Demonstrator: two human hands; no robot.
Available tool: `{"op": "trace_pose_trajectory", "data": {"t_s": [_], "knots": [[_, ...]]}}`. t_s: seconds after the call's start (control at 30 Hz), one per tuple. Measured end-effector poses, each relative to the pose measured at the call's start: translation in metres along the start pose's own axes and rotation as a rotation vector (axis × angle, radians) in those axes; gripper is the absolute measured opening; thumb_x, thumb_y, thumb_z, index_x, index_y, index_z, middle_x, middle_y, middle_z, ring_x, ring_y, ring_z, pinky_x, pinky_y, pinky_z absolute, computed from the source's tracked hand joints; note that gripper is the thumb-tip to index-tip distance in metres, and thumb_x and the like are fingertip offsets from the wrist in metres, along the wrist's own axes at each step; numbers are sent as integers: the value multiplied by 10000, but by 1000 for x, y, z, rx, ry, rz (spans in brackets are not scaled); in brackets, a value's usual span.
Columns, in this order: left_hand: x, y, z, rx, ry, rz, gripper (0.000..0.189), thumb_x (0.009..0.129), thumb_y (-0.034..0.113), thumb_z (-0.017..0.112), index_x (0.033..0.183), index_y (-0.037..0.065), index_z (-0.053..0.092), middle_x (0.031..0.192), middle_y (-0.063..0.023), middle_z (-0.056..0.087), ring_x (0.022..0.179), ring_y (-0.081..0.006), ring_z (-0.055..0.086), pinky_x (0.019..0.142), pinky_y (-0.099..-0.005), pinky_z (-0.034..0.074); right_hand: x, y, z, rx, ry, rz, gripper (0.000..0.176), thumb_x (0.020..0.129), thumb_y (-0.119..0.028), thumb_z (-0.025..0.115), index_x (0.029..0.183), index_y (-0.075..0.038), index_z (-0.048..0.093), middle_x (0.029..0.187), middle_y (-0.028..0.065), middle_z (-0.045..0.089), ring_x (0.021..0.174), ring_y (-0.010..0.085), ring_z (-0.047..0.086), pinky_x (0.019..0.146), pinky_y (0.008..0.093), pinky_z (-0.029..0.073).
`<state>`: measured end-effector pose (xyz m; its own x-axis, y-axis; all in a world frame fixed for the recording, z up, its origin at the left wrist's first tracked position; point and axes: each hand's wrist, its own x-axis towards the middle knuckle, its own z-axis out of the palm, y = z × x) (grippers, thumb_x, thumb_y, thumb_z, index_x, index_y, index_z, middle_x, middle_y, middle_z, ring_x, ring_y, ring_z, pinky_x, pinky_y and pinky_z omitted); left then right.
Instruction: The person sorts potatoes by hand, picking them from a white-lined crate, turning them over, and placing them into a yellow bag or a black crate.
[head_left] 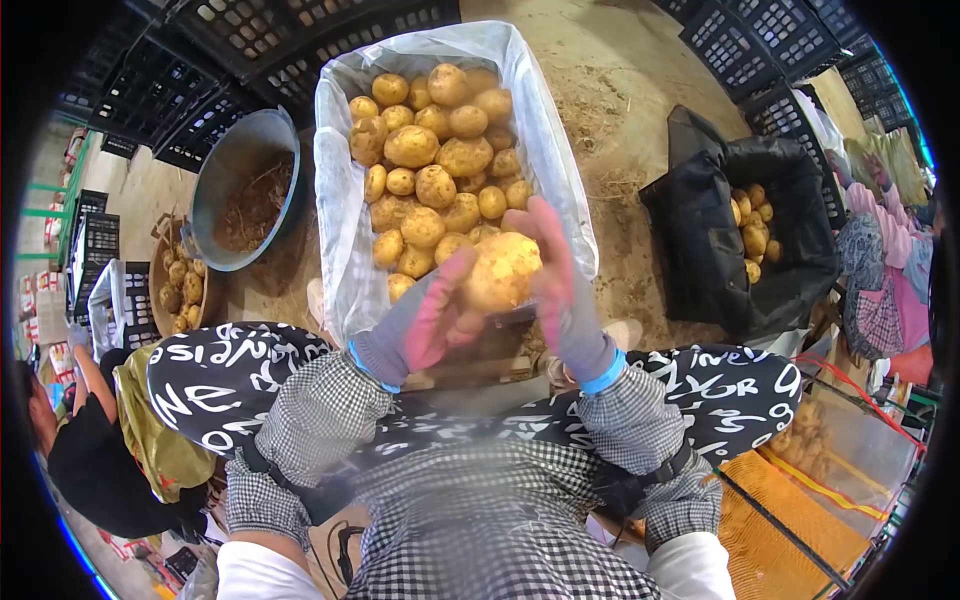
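Observation:
A large yellow potato [501,272] is between my two hands, over the near end of a crate lined with white sheeting [335,200]. My left hand [437,305], in a pink and grey glove, cups its left side with the fingers curved round it. My right hand [556,275], gloved the same way, touches its right side with the fingers raised. Many loose potatoes [410,147] fill the crate beyond my hands.
At the left stand a blue-grey basin [208,205] with soil and a basket of potatoes [180,283]. A black-lined crate [690,240] with potatoes is at the right. Black crates [240,35] are stacked behind. People [95,450] sit at both sides.

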<state>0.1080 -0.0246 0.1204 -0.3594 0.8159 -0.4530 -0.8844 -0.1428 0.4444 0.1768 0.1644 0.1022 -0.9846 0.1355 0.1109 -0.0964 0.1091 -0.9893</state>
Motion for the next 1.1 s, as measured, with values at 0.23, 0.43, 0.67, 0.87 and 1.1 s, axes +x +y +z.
{"op": "trace_pose_trajectory", "data": {"t_s": [0.23,0.43,0.67,0.87,1.1], "knots": [[-3,-1,1,54,36,-74,525,989,499,538,1367,138,488,1092,39,625,784,-45,565,631,-185,477,4,6,-9,134,-57,114,662,987,-475,549,1412,19,436,1371,159,520,1255,223,518,1061,346,414],[-1,2,20,444,263,356,583,913,282,717,1398,99,450,1156,4,612,927,-97,610,777,-241,529,0,3,13,-31,80,79,650,1019,-501,461,1434,-3,413,1207,125,623,1103,202,623,988,331,479],[8,-7,-1,1002,176,748,757,815,96,755,1461,60,361,1348,-125,488,1284,-214,481,1094,-353,397,11,-37,-7,585,-36,470,840,894,-460,703,1494,-8,327,1372,129,485,1274,196,496,1060,353,436],[5,1,14,968,263,697,819,759,128,794,1465,45,385,1384,-143,481,1351,-256,442,1123,-360,361,7,-32,0,486,-100,219,921,816,-332,818,1504,5,306,1468,110,408,1324,198,447,1094,342,402],[8,-5,-1,1303,268,796,824,700,121,811,1432,85,436,1383,-148,482,1298,-314,484,1106,-377,390,6,-10,-4,434,-15,316,737,876,-271,759,1461,-1,400,1444,129,449,1281,187,492,1063,334,435]]}}
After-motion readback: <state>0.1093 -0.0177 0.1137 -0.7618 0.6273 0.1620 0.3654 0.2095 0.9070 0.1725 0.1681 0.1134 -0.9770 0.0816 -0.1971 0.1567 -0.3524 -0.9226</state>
